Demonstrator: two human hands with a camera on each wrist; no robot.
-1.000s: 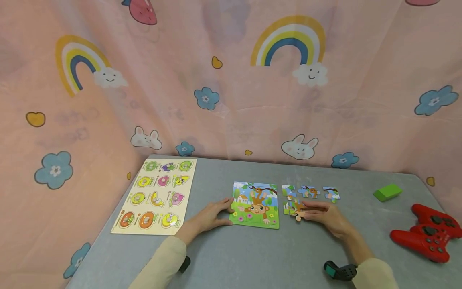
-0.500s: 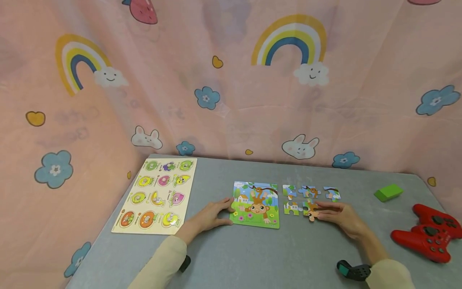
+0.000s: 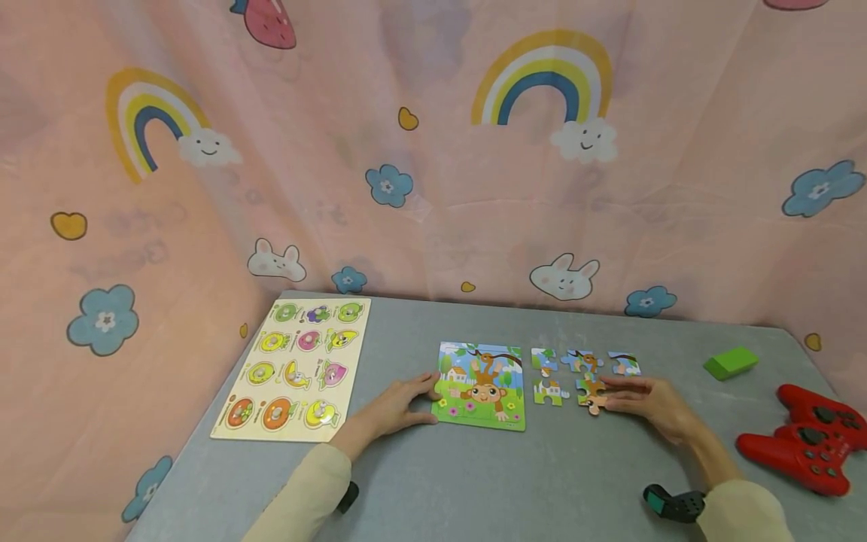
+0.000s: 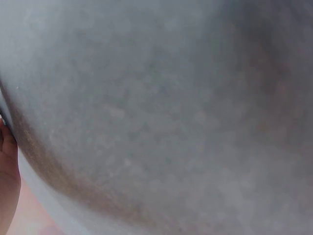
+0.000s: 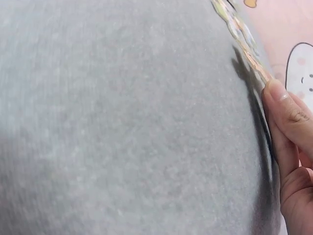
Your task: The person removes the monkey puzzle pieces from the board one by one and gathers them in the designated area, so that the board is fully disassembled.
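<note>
My left hand (image 3: 393, 406) rests at the left edge of a square puzzle board (image 3: 469, 412) with a hanging monkey picture, thumb and fingers spread along that edge. Right of the board, my right hand (image 3: 660, 412) pinches a jigsaw piece (image 3: 592, 394) showing part of a monkey. The right wrist view has the thumb (image 5: 277, 93) and a finger at the edge of the puzzle pieces (image 5: 239, 32), seen almost edge-on. Beside the held piece lies a piece with a house (image 3: 547, 392). Three more pieces form a row behind, including a tree-branch piece (image 3: 625, 364). Little of the left hand (image 4: 7, 171) shows in its wrist view.
A cream fruit puzzle board (image 3: 233, 434) lies on the grey table (image 3: 488, 482) at the left. To the right are a green block (image 3: 731, 363) and a red game controller (image 3: 799, 440). A pink printed curtain (image 3: 433, 241) hangs behind the table.
My right hand has moved rightward with the monkey piece, away from the house piece, so a gap now shows between them. The left hand stays at the board's edge.
</note>
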